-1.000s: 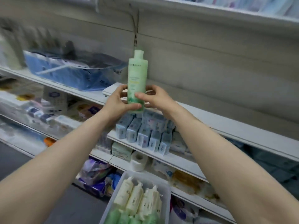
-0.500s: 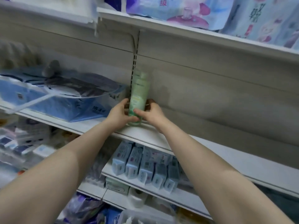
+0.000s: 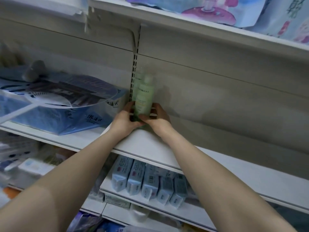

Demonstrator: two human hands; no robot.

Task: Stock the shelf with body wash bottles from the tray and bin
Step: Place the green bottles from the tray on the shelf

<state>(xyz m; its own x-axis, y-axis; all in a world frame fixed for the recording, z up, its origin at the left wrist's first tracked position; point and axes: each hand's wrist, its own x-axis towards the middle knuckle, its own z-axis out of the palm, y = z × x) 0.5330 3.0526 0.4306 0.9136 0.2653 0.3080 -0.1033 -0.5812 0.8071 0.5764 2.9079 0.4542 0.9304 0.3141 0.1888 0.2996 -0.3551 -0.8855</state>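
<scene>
A pale green body wash bottle (image 3: 144,96) stands upright at the back left corner of the white shelf (image 3: 234,168), against the slotted upright. It looks blurred, and a second green shape shows just behind it; I cannot tell if that is another bottle. My left hand (image 3: 124,120) grips the bottle's base from the left. My right hand (image 3: 157,118) grips it from the right, thumb across the front. The tray and bin are out of view.
A blue clear-plastic package (image 3: 55,106) lies on the neighbouring shelf section to the left. Several blue-grey packs (image 3: 150,181) fill the shelf below. Colourful pouches (image 3: 217,9) sit on the shelf above. The white shelf stretches bare to the right.
Both hands carried the green bottle up from above the tray and back to the rear of the shelf. My view rose, so the tray of bottles dropped out of sight.
</scene>
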